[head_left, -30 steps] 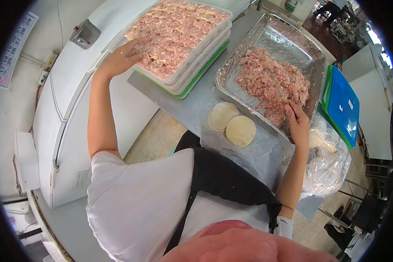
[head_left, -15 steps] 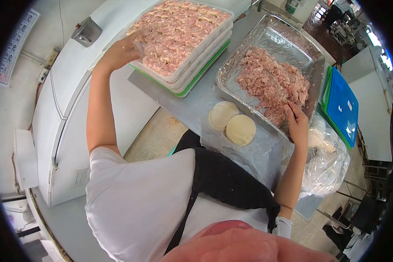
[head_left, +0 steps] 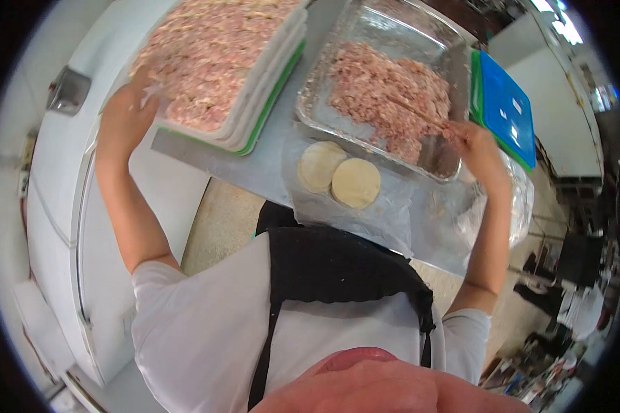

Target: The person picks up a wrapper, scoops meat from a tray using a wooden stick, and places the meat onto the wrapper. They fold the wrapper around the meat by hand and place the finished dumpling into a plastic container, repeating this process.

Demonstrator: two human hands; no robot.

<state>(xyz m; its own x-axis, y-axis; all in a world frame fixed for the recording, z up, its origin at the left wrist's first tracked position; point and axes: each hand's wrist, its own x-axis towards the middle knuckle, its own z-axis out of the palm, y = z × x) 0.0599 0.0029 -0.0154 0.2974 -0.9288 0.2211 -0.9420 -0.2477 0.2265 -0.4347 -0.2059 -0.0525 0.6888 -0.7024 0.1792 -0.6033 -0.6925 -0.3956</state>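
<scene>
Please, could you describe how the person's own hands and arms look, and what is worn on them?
The left hand and the right hand wear no gloves. The forearms are bare, up to short, plain white sleeves. No watch or bracelet shows. Blur makes it impossible to tell about rings.

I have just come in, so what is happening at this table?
A person in a black apron has both hands busy. The right hand holds a thin stick over minced meat in a metal pan. The left hand is at the near corner of the top tray in a stack, filled with meat pieces; blur hides whether it grips anything. Pale round sheets lie on plastic between pan and person.
</scene>
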